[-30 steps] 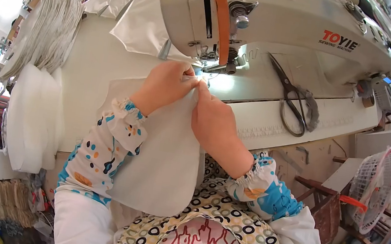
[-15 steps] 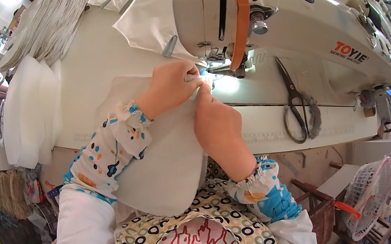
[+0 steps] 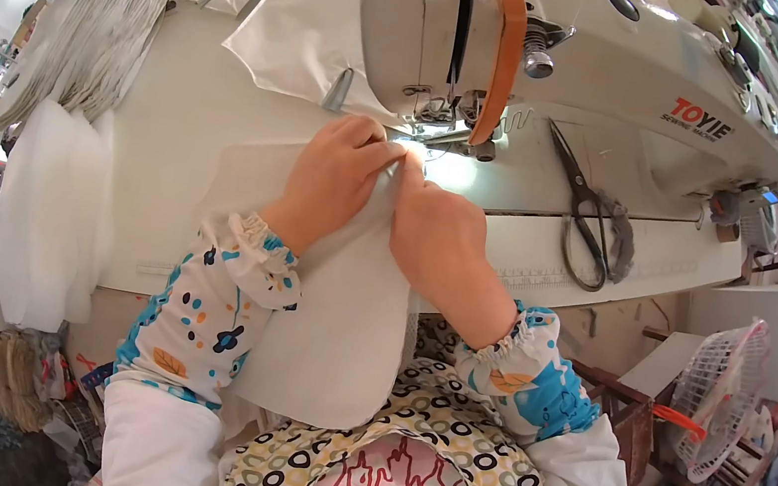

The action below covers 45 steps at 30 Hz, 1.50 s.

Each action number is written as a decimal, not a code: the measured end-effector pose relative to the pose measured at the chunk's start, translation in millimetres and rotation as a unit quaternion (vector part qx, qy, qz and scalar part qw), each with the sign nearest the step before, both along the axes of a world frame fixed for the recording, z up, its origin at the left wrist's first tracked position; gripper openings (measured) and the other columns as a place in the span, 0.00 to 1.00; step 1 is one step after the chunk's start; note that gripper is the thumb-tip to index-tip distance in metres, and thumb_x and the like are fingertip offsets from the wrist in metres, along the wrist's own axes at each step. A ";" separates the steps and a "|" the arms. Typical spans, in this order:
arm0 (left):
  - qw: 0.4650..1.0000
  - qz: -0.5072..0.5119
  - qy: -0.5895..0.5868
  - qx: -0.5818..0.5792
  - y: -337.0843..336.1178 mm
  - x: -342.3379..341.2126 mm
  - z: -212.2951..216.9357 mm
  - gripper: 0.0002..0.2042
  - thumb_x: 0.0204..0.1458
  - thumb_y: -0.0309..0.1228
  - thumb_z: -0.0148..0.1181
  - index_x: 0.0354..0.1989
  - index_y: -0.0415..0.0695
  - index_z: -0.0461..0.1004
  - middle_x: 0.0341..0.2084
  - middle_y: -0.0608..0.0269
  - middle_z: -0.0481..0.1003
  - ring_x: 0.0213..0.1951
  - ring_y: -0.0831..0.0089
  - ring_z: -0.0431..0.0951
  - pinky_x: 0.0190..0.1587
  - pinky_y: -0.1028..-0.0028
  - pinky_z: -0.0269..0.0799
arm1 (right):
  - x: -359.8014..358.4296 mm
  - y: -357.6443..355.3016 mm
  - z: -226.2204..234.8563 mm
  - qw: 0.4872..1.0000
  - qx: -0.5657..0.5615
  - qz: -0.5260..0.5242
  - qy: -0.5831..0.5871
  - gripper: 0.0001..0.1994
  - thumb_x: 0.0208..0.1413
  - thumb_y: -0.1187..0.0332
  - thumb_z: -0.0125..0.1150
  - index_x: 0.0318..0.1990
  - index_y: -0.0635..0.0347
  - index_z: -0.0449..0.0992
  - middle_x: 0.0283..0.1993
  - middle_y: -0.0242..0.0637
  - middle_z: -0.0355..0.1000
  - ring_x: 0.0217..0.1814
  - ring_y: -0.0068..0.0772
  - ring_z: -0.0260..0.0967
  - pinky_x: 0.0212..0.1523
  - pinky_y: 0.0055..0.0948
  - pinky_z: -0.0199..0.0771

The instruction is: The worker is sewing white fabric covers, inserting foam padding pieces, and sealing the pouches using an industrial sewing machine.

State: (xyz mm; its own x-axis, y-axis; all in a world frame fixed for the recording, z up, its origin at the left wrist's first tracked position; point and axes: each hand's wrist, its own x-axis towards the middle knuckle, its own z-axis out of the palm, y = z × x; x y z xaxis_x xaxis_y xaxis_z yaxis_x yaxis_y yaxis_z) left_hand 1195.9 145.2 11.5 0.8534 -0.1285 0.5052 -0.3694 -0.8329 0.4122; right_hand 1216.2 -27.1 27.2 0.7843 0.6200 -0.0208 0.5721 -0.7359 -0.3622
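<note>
Both hands pinch the top edge of a white cloth piece point(image 3: 338, 316): the left hand point(image 3: 333, 179) presses it flat, the right hand point(image 3: 440, 236) nips it beside the needle of the sewing machine point(image 3: 577, 60). Feeding the seam seems under way; steady, even guiding comes next. Soft, matte cloth droops off the table point(image 3: 187, 112) toward the lap. Steel scissors point(image 3: 593, 223) lie right.

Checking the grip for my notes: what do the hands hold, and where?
Both the left hand and right hand pinch the white cloth at its top edge, by the needle.
</note>
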 end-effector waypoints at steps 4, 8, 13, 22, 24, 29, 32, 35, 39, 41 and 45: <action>1.000 0.001 0.010 -0.014 0.7 1.6 -1.8 0.13 0.47 0.17 0.59 0.40 0.43 0.82 0.33 0.60 0.73 0.41 0.57 0.75 0.46 0.61 0.73 | 6.2 2.0 6.5 0.999 -0.026 0.002 0.023 0.29 0.58 0.72 0.53 0.68 0.65 0.63 0.33 0.45 0.79 0.34 0.50 0.80 0.35 0.47 0.79; 1.000 -0.004 0.008 -0.011 2.3 8.6 -2.2 0.13 0.46 0.17 0.59 0.41 0.42 0.82 0.35 0.60 0.72 0.43 0.57 0.75 0.47 0.62 0.73 | 13.4 1.9 9.3 0.999 -0.016 -0.003 0.036 0.28 0.59 0.71 0.53 0.68 0.63 0.64 0.33 0.45 0.79 0.34 0.51 0.80 0.35 0.48 0.78; 1.000 -0.002 0.010 0.011 3.9 10.5 -3.5 0.14 0.47 0.16 0.59 0.42 0.41 0.82 0.36 0.60 0.72 0.44 0.57 0.75 0.47 0.63 0.73 | 12.1 0.4 -1.8 1.000 0.007 -0.007 0.018 0.28 0.59 0.72 0.53 0.69 0.62 0.63 0.36 0.45 0.79 0.37 0.51 0.80 0.37 0.48 0.78; 0.994 0.018 0.024 0.103 8.3 9.3 2.2 0.14 0.51 0.23 0.60 0.46 0.43 0.82 0.40 0.60 0.74 0.49 0.58 0.75 0.53 0.61 0.72 | 23.5 -23.0 -5.7 0.989 0.144 0.007 -0.023 0.19 0.59 0.71 0.60 0.57 0.64 0.73 0.37 0.44 0.79 0.34 0.42 0.78 0.34 0.43 0.78; 0.994 0.012 0.005 0.105 7.5 5.9 6.9 0.15 0.53 0.26 0.61 0.49 0.43 0.81 0.43 0.58 0.74 0.51 0.57 0.75 0.55 0.59 0.71 | 34.4 -33.0 -3.3 0.950 0.295 -0.097 0.039 0.20 0.57 0.76 0.62 0.57 0.66 0.73 0.37 0.40 0.79 0.31 0.31 0.77 0.31 0.33 0.77; 0.994 0.002 0.020 0.107 11.3 3.9 11.4 0.15 0.54 0.28 0.61 0.51 0.43 0.80 0.45 0.56 0.74 0.52 0.55 0.74 0.56 0.59 0.71 | 68.5 -48.5 23.0 0.893 0.430 -0.082 0.105 0.17 0.58 0.79 0.61 0.55 0.69 0.74 0.36 0.34 0.80 0.29 0.21 0.75 0.30 0.21 0.75; 0.995 -0.002 0.028 0.098 13.4 2.5 11.8 0.16 0.54 0.28 0.61 0.51 0.43 0.80 0.46 0.56 0.74 0.51 0.55 0.74 0.56 0.60 0.72 | 81.3 -57.7 25.3 0.903 0.410 -0.039 0.122 0.13 0.59 0.76 0.64 0.51 0.69 0.76 0.36 0.36 0.81 0.29 0.21 0.77 0.30 0.21 0.75; 0.996 -0.001 0.028 0.089 13.0 2.7 11.3 0.16 0.54 0.28 0.61 0.51 0.43 0.80 0.46 0.56 0.74 0.51 0.55 0.74 0.55 0.60 0.73 | 88.7 -54.9 21.8 0.903 0.413 -0.032 0.114 0.11 0.59 0.73 0.67 0.46 0.69 0.78 0.35 0.38 0.82 0.28 0.22 0.79 0.29 0.22 0.75; 0.994 0.003 0.025 0.103 13.3 2.3 8.8 0.16 0.54 0.28 0.61 0.52 0.43 0.80 0.47 0.55 0.74 0.51 0.55 0.74 0.55 0.60 0.73 | 91.4 -51.4 18.7 0.905 0.416 -0.046 0.077 0.07 0.61 0.71 0.66 0.40 0.68 0.80 0.30 0.38 0.81 0.28 0.25 0.79 0.28 0.25 0.75; 0.994 0.006 0.021 0.108 12.8 2.9 10.9 0.16 0.54 0.28 0.61 0.52 0.44 0.80 0.47 0.55 0.74 0.51 0.55 0.74 0.55 0.60 0.73 | 88.1 -48.6 15.6 0.906 0.420 -0.038 0.027 0.06 0.62 0.73 0.64 0.39 0.69 0.79 0.29 0.37 0.79 0.26 0.22 0.77 0.28 0.23 0.74; 0.993 -0.015 0.013 0.118 16.2 3.2 10.8 0.16 0.55 0.29 0.62 0.52 0.45 0.80 0.47 0.55 0.74 0.52 0.55 0.74 0.55 0.59 0.73 | 88.2 -48.9 9.6 0.922 0.372 -0.018 -0.108 0.05 0.63 0.74 0.62 0.39 0.68 0.77 0.27 0.38 0.78 0.24 0.23 0.75 0.27 0.23 0.72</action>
